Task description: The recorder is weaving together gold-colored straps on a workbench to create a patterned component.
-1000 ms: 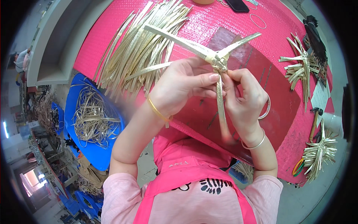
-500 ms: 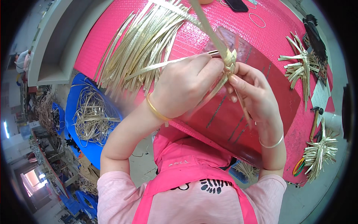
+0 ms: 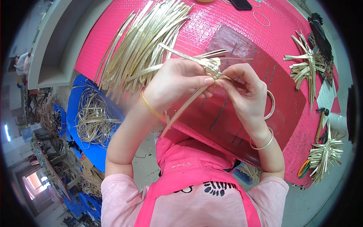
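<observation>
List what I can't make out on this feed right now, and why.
All in the head view:
- Gold knot: its underside faces away from the camera.
- Left hand: partly hidden behind the knot.
- Flat black object: cut off by the top edge.
- Gold strips below the table: partly covered by the pink table.
- Clutter at far left: too small to sort out.

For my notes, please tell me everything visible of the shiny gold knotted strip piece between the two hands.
The shiny gold knotted strip piece has a compact interlaced knot and flat, leather-like strips pointing several ways. The left hand holds the knot, the right hand pinches a strip, over a flat red sheet.
</observation>
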Demonstrator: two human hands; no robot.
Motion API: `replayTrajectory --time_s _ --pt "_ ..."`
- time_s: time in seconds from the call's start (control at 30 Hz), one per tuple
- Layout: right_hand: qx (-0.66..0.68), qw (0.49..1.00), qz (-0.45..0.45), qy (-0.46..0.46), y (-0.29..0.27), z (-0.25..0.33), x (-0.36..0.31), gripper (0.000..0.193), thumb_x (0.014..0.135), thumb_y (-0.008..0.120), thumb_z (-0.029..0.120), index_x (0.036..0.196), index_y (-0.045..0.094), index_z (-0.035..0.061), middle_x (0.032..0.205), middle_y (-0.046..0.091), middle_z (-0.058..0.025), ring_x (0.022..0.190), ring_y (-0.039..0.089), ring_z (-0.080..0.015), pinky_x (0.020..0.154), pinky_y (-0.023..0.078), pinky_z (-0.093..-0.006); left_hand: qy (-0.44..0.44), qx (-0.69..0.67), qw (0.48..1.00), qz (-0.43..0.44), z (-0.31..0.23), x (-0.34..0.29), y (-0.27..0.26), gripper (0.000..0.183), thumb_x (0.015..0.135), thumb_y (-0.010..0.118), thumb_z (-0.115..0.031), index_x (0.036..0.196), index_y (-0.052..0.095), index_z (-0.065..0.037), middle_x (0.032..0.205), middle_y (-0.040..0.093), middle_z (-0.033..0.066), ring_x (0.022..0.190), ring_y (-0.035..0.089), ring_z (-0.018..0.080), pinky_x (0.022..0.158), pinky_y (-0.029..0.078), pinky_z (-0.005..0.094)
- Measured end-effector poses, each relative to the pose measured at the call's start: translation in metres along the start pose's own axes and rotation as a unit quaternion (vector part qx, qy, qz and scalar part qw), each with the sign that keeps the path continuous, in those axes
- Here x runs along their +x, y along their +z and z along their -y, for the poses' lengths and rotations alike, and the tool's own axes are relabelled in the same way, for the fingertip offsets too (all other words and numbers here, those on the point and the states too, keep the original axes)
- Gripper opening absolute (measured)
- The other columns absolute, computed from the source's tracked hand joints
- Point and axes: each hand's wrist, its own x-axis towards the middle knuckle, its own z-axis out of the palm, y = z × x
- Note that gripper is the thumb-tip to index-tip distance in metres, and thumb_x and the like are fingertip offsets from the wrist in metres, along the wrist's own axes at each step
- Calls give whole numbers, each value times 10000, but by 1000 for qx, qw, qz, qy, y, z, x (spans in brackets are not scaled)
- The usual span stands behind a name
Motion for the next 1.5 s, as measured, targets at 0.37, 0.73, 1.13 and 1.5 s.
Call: replayTrajectory --time_s 0.37,0.73,1.13,1.5 --pt "-95 991 89 -4 -17 2 9 54 677 611 26 722 601 -2 670 587 -80 606 570 -126 526 417 -224 49 -73 995 52 10 -3 -3 139 754 571 -66 835 561 47 775 598 114 671 589 147 622 485 240" --pt "167 979 47 105 0 -5 -5 116 722 610 48 795 568 -31 714 596 -37 666 543 -58 581 423 -186 185 -26 980 -62 13 -9 13 86 752 556 -1 788 570 76 735 590 110 649 577 146 608 483 226" --pt "-243 948 -66 -194 13 -5 -5 94 673 618 5 689 526 -4 594 530 -70 513 548 -141 422 407 -235 239 445 848 -161 -2 -22 12 204 722 580 0 917 572 56 848 604 103 690 593 144 619 474 217" --pt "-24 999 -10 36 7 3 -10 77 724 592 39 757 558 -22 639 570 -42 533 508 -56 456 393 -193 155 22 988 -9 22 1 -4 125 709 593 -22 831 600 6 785 601 97 734 587 171 648 487 273"
